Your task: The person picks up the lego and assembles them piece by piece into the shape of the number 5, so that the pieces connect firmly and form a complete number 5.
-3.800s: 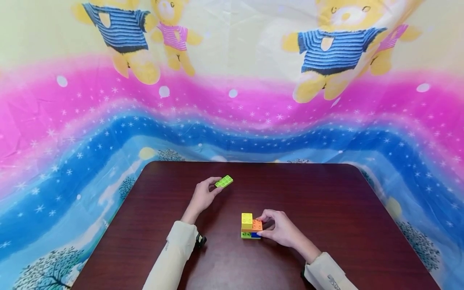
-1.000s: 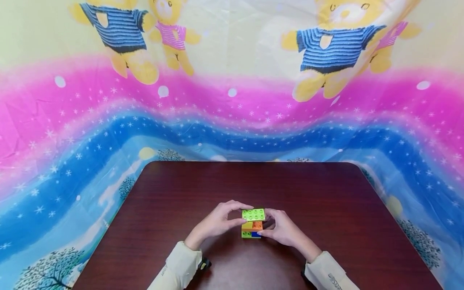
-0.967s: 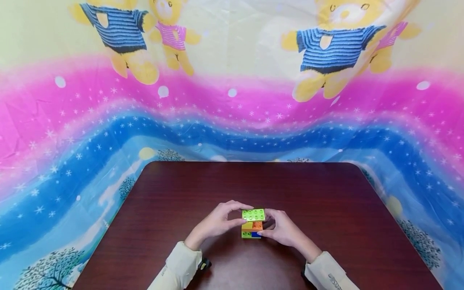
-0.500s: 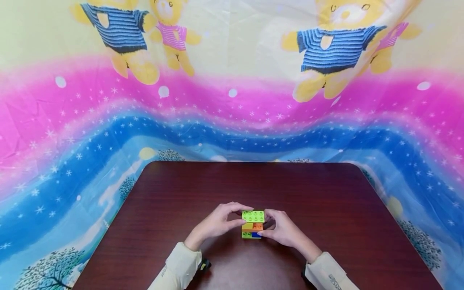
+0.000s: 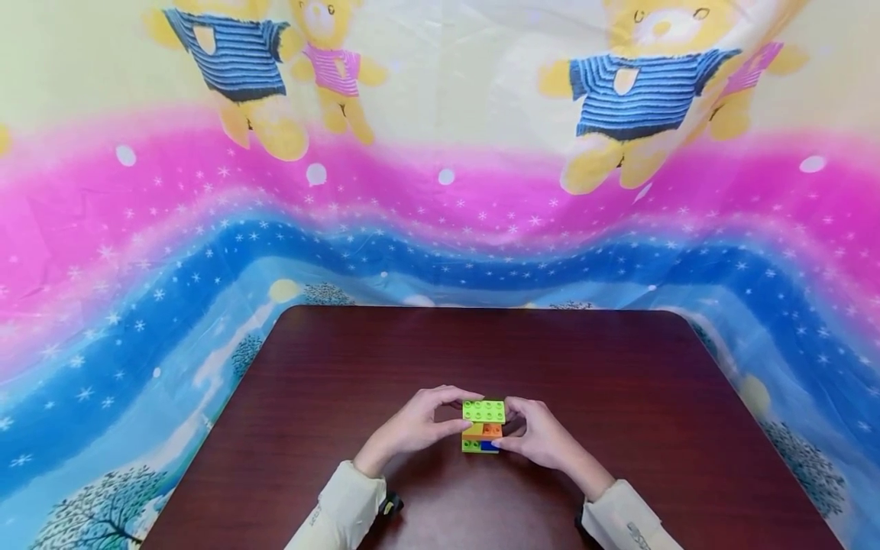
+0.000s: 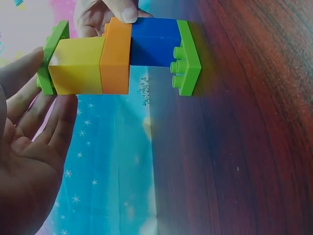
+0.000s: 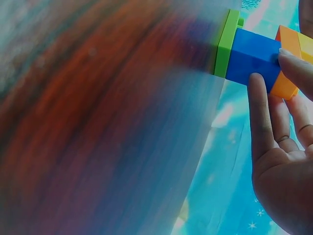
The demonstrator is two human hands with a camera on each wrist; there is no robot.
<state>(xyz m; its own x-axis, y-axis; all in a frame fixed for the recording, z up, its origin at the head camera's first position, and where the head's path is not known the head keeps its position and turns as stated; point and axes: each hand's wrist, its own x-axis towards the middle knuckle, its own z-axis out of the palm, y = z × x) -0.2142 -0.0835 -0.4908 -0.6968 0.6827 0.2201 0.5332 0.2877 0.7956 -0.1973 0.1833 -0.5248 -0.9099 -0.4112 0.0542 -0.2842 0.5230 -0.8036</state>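
Note:
A stack of toy building bricks stands on the table in front of me. From the bottom it has a thin lime green plate (image 6: 191, 58), a blue brick (image 6: 155, 41), an orange brick (image 6: 116, 63) and a yellow brick (image 6: 77, 66). Over the yellow brick lies a second lime green plate (image 5: 484, 411), pinched at its left end by my left hand (image 5: 415, 420). Whether its studs are fully joined I cannot tell. My right hand (image 5: 539, 435) grips the stack's right side, its thumb and fingers at the orange and blue bricks in the right wrist view.
The dark red-brown table (image 5: 330, 367) has rounded far corners. Behind it hangs a cloth (image 5: 440, 206) printed with bears and snowflakes. A small black object (image 5: 392, 504) sits by the left cuff.
My left hand has brought the lime green plate from the back left to the top of the stack and lowered it slightly. My right hand has kept its grip on the stack.

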